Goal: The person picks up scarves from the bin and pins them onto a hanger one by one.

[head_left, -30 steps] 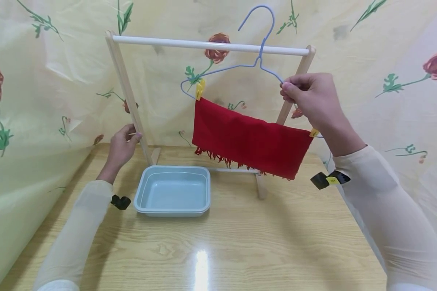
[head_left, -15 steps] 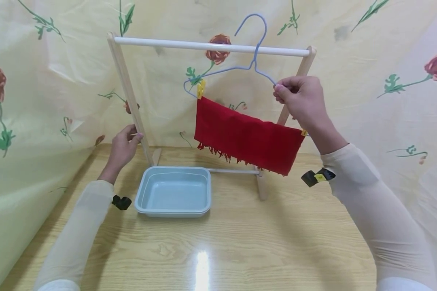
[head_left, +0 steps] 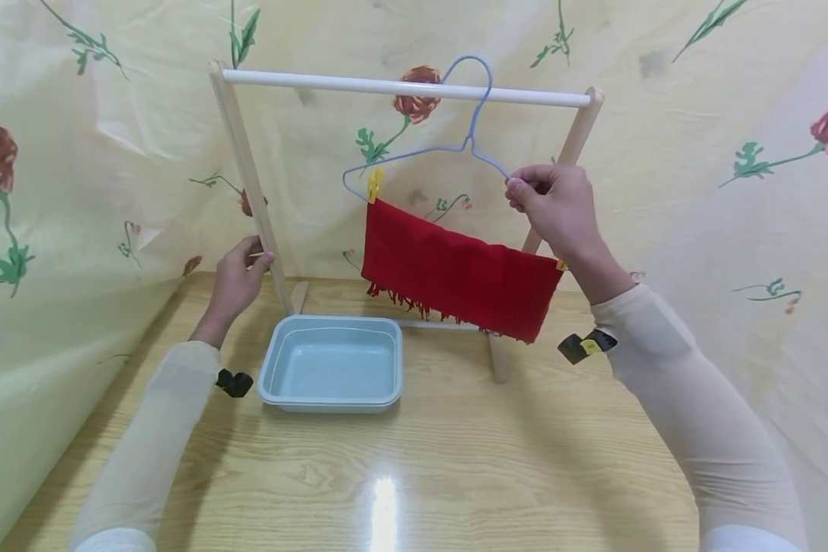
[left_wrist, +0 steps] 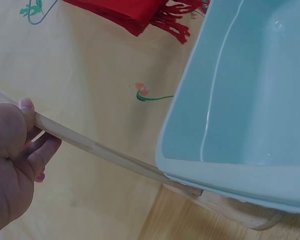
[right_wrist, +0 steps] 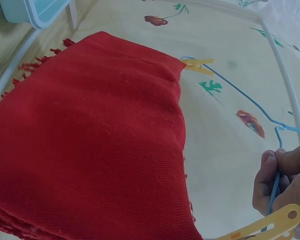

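Observation:
My right hand (head_left: 555,207) pinches the right shoulder of a blue wire hanger (head_left: 421,153), also seen in the right wrist view. Its hook rises above the white top rail (head_left: 317,82) of a drying rack; the neck crosses in front of the rail, and the hook's tip appears to be behind it. From the hanger's lower bar hangs a folded red fringed cloth (head_left: 455,268), tilted down to the right. A yellow clothespin (head_left: 375,185) holds its left corner and another yellow clothespin (right_wrist: 262,225) its right. My left hand (head_left: 237,280) grips the rack's left wooden post (left_wrist: 90,145).
A pale blue plastic basin (head_left: 331,402) stands on the wooden table (head_left: 455,460) before the rack's left side. The rack's right post (head_left: 579,130) stands behind my right hand. A flowered cloth backdrop (head_left: 145,115) surrounds the table.
My right hand has moved left and down with the hanger and cloth. The hook has dropped from well above the rail to just over it. My left hand stays on the post.

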Tool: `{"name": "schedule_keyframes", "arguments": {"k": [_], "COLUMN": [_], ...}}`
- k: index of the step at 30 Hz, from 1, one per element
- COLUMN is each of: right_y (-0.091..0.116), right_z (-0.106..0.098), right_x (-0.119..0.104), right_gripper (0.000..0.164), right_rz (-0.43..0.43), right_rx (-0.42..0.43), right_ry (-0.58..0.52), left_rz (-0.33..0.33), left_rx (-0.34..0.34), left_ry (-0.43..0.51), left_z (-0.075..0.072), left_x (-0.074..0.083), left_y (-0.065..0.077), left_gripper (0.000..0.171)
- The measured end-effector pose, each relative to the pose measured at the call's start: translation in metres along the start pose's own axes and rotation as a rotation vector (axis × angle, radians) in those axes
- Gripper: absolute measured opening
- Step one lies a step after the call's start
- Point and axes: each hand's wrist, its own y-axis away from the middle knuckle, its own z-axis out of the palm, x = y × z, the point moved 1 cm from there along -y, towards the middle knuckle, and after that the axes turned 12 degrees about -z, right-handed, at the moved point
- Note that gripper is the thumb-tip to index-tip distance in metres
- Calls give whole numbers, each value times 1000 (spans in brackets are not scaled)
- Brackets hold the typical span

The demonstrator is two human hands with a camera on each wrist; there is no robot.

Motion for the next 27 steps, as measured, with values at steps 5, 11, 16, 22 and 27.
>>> {"name": "schedule_keyframes", "arguments": {"k": [5,11,16,22,27], "right_y": [5,7,8,11,11], "right_z": [8,17,23,27,27], "right_x": [7,15,19,18,18], "right_gripper": [34,29,27,29,30], "right_rz": [5,-20,-35,-12,-3], "right_rx": [-4,3,1,-22,-60], "right_ry": [-2,-7,-12,-55,-46], "left_rz": [1,3,12,11,10], "left_rx": [-5,-6,-9,-12,-20], "left_ry": [-1,3,7,9,10], "left_z": [1,0,0,0,0], "left_x": [-1,0,0,2,2], "left_y": [0,-1,-2,0,1], "left_gripper": [40,40,39,40,40]}}
